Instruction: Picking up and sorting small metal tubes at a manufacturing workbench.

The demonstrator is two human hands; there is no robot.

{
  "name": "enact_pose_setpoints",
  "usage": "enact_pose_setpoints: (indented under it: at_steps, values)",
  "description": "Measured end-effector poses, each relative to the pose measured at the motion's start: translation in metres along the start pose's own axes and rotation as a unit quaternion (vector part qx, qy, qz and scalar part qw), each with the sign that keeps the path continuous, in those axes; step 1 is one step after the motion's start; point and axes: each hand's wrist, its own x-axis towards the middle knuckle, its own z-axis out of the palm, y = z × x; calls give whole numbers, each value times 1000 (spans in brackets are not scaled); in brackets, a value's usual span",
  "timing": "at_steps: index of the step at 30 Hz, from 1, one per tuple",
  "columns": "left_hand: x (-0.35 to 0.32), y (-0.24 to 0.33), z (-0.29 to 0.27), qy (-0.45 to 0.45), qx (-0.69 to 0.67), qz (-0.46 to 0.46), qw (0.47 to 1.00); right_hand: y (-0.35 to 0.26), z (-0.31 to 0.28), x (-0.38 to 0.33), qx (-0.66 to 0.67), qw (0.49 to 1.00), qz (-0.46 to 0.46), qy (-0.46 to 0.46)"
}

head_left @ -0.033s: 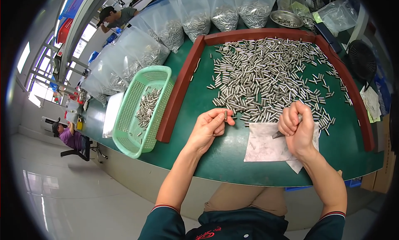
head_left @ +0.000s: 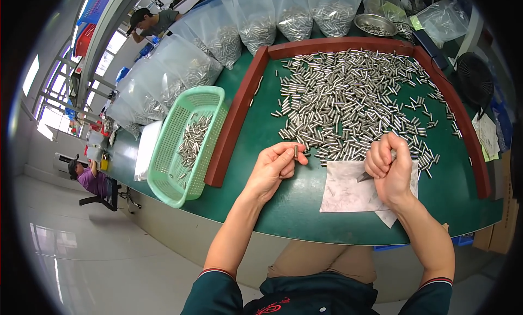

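Between thumb and forefinger, my left hand [head_left: 275, 167] pinches a short metal pin [head_left: 296, 151], held upright just off the near left side of the pile. My right hand [head_left: 388, 168] is closed in a fist around a slim tool; its flat grey metal end [head_left: 364, 176] pokes out below the fingers, and the rest is mostly hidden in the palm. Under that hand lies a stained white cloth [head_left: 343, 192]. Beyond both hands spreads a large heap of shiny metal pins [head_left: 348, 97] on the green tabletop [head_left: 283, 206].
A dark red frame [head_left: 235, 124] borders the heap. Left of it stands a green mesh basket [head_left: 155, 170] with loose pins. Clear bags of pins [head_left: 256, 31] line the back. A metal bowl [head_left: 376, 19] and a black fan [head_left: 474, 78] stand right. Two people work farther off.
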Motion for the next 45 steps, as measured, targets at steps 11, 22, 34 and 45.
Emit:
enact_pose_setpoints:
  at_steps: [11,22,34,45]
  values:
    - [-13,-13,41,1,400,152,904,2,-1,-3,-13,1000,-19,-12]
    - [-5,-33,72,-48,529,258,807,7,1,-15,14,998,-56,-30]
    - [-6,-37,70,-38,532,250,808,14,3,-16,-9,999,-50,-12]
    - [-8,-35,71,-31,530,251,810,14,5,-17,0,999,-47,-13]
